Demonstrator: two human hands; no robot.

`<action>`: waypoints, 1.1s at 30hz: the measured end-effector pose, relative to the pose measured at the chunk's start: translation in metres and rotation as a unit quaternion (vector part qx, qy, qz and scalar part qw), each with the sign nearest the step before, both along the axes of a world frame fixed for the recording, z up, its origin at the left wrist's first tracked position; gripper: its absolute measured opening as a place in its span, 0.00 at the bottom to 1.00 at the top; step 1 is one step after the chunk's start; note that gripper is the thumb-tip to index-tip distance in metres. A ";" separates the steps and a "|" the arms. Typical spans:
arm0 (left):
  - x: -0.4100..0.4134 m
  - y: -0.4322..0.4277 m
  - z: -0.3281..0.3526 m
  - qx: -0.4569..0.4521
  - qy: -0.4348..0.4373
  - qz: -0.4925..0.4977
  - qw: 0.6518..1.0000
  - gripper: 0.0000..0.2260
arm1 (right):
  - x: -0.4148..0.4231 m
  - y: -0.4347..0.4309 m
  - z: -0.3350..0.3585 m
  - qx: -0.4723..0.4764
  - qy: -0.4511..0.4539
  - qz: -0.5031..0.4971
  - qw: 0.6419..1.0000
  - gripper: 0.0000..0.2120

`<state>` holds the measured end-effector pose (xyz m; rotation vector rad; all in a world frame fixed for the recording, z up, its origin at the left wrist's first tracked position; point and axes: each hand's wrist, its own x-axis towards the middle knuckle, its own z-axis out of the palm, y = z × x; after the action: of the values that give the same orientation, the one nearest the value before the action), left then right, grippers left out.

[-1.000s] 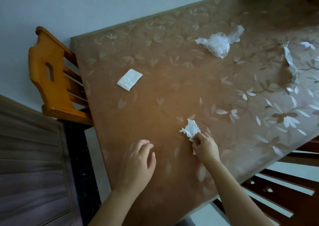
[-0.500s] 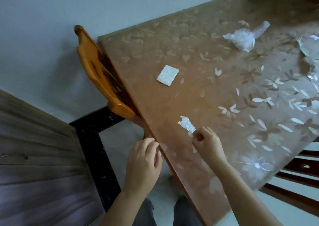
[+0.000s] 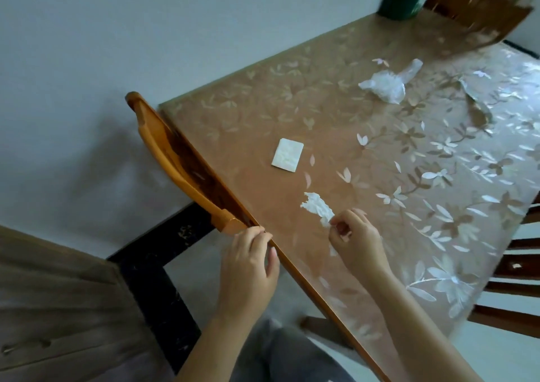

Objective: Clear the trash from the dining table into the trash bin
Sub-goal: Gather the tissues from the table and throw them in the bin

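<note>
Head camera: my right hand [image 3: 358,241] pinches a crumpled tissue [image 3: 317,208] over the bench [image 3: 263,136], and my left hand [image 3: 248,267] sits loose and empty at its edge.

crumpled white tissue [image 3: 317,208] near table [image 3: 263,124] edge

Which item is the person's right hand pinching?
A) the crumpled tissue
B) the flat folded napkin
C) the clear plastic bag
A: the right hand pinches one end of the crumpled tissue, while the folded napkin and the plastic bag lie apart from both hands.
</note>
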<state>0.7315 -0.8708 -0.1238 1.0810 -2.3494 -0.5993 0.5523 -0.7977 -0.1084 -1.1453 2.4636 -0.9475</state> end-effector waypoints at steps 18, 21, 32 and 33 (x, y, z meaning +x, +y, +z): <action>-0.199 -0.144 -0.071 0.119 -0.022 0.076 0.990 0.09 | -0.134 -0.088 -0.046 -0.013 -0.072 -0.126 0.989 0.03; -0.209 -0.164 -0.084 0.110 -0.069 0.051 0.990 0.11 | -0.148 -0.095 -0.055 -0.016 -0.078 -0.136 0.988 0.04; -0.224 -0.194 -0.109 0.061 -0.162 -0.029 0.984 0.10 | -0.155 -0.088 -0.081 0.001 -0.110 -0.146 0.983 0.07; -0.223 -0.196 -0.108 0.074 -0.161 -0.031 0.984 0.08 | -0.154 -0.087 -0.082 0.004 -0.112 -0.147 0.983 0.07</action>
<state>0.5082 -1.0664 -0.2321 1.2542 -2.6585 -0.6741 0.3980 -0.8844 -0.1907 -0.6397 2.4852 -1.0780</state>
